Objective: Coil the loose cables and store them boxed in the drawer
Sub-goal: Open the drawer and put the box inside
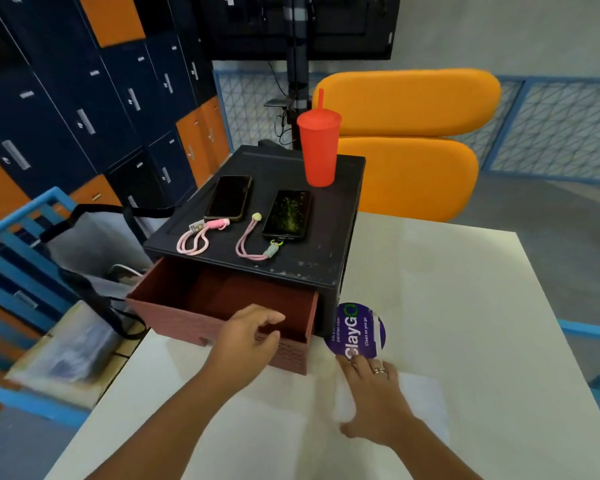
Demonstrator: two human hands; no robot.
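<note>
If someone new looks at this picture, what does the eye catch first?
The red tumbler stands out on the black cabinet, before an orange chair. Below it the reddish drawer stands open, the left hand gripping its front.

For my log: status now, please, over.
Left hand at drawer front, grip unclear. Right hand flat on table. Drawer open; nothing blocks it.

red tumbler (318,150) upright, straw in lid | dark phone (228,197) and lit phone (287,215) face-up, pink straps (192,241) alongside | purple sticker (355,332) on white table (447,306) | orange chair (406,102) behind
</note>
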